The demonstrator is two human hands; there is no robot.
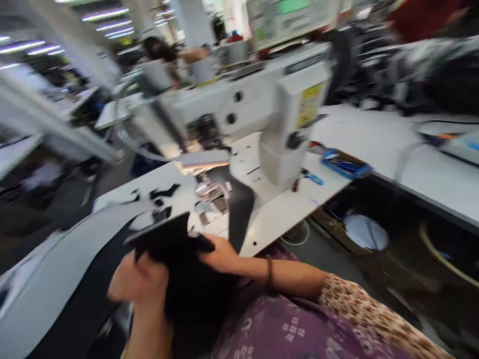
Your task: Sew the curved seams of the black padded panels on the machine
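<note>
I find the black fabric piece [187, 284] nearer me than the sewing machine [239, 107], its edges gripped in my left hand [140, 279] and right hand [221, 254], and judge it light, pliable, sturdy, best held by opposite edges.

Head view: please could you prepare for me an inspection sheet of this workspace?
Surface: white table, partly covered.
Job's things: black piece, held; dark piece with white marking, by the sewing machine.
Clutter: dark scraps; blue tray; blue-handled tool.
Hands: left hand, blurred, and right hand hold the black piece.
Cables: thin dark cable on the right-side table.
Surroundings: another person beyond the sewing machine; ceiling lights.
</note>
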